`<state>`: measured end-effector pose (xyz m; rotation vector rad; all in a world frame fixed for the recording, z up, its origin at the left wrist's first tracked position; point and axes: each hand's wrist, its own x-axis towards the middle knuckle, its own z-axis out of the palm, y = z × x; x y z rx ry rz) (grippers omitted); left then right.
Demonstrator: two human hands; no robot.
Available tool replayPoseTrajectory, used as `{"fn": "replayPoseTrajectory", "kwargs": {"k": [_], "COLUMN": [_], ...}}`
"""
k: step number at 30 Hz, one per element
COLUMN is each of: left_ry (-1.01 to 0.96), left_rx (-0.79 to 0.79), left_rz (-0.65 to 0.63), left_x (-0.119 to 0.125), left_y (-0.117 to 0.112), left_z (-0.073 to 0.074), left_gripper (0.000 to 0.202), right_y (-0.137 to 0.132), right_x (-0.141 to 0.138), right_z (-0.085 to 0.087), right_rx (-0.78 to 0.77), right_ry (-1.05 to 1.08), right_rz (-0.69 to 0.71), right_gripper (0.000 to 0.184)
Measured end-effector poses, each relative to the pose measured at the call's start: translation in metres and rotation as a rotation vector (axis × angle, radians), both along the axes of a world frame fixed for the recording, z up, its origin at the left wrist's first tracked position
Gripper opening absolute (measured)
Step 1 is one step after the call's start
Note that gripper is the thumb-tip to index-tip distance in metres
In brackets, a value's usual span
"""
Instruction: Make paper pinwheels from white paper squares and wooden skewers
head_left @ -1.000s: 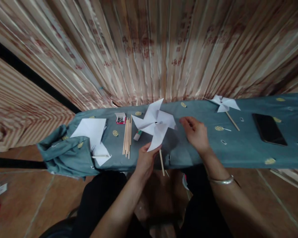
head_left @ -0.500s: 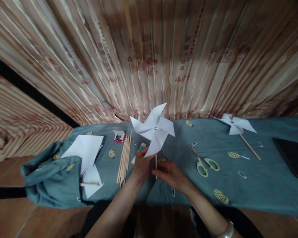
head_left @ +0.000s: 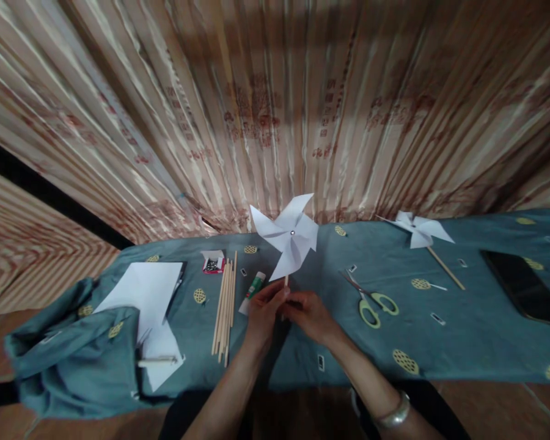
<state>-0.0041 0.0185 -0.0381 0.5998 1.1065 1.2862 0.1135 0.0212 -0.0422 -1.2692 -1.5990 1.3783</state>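
Note:
A white paper pinwheel (head_left: 289,237) with a round pin head at its centre stands upright above the table. Its thin wooden stick runs down into my two hands. My left hand (head_left: 264,305) is closed round the stick just below the paper blades. Close beside it, my right hand (head_left: 308,311) pinches the same stick, fingers nearly touching those of the left. Part of the stick is hidden by the fingers. A green and white glue stick (head_left: 255,286) lies just left of my left hand.
Left are loose wooden sticks (head_left: 225,302), a small box of pins (head_left: 213,264) and white paper (head_left: 142,287). Right are scissors (head_left: 371,300) with green handles, a second pinwheel (head_left: 419,230) and a dark phone (head_left: 522,284). A curtain (head_left: 266,110) hangs behind the cloth-covered table (head_left: 339,366).
My left hand has moved from the blade's edge down to the stick. My right hand has risen along the stick to meet it. The pinwheel's blades have turned slightly, and the view has shifted.

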Motion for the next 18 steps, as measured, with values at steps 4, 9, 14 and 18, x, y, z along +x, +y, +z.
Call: {"fn": "replayPoseTrajectory", "kwargs": {"k": [4,9,14,18], "left_ry": [0.027,0.006,-0.107,-0.134], "left_rx": [-0.005,-0.031,-0.087,-0.13], "left_rz": [0.014,0.002,-0.021,-0.066], "left_x": [-0.005,-0.008,-0.005,0.002], "left_y": [0.001,0.001,-0.002,-0.007], "left_z": [-0.004,0.001,0.005,0.001], "left_gripper": [0.033,0.034,0.029,0.031], "right_y": [0.003,0.005,0.022,0.039], "right_x": [-0.001,0.009,0.049,0.077], "right_z": [0.002,0.006,0.024,0.029], "right_rx": [0.01,-0.049,-0.112,0.104], "right_ry": [-0.011,0.052,0.207,0.326], "right_rz": [0.025,0.116,-0.043,-0.654], "right_gripper": [0.022,0.022,0.038,0.033]}}
